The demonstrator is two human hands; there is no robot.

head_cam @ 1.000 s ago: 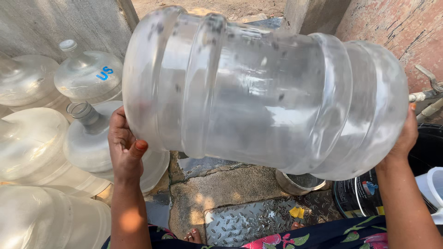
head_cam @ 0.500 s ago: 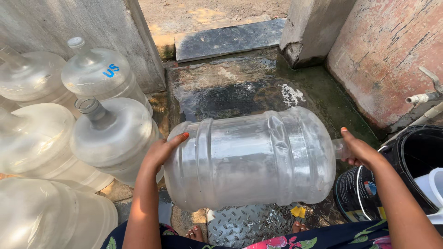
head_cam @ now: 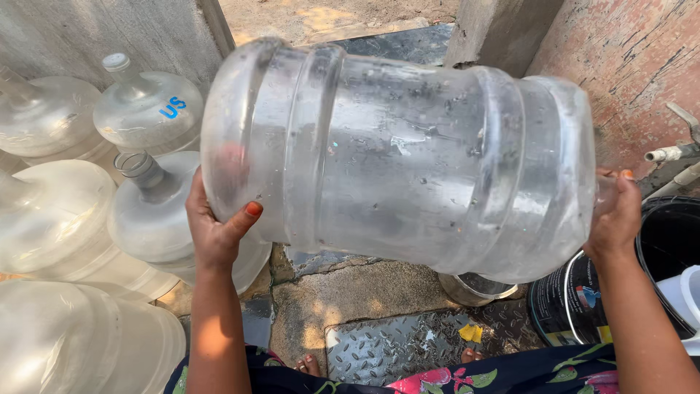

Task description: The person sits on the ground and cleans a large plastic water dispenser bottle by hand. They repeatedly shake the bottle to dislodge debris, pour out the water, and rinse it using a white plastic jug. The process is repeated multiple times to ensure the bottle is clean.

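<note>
Above wet paving, clear water jug [head_cam: 408,153] sideways, left hand [head_cam: 215,230], right hand [head_cam: 616,219]

Looked like an outdoor wash yard: clear water jugs [head_cam: 146,109] stacked left, pipe tap [head_cam: 667,153] on weathered wall [head_cam: 627,66] right, wet concrete floor [head_cam: 364,292].

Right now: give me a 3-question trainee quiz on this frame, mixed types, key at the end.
1. True or false: the big clear jug is held sideways off the ground.
2. Which hand grips the neck end? A) left hand B) right hand
3. Fill in: the black bucket sits at the person's ____ side.

Key: 1 true. 2 B; the left hand supports the base end. 3 right. More clear jugs are stacked on the left.
</note>
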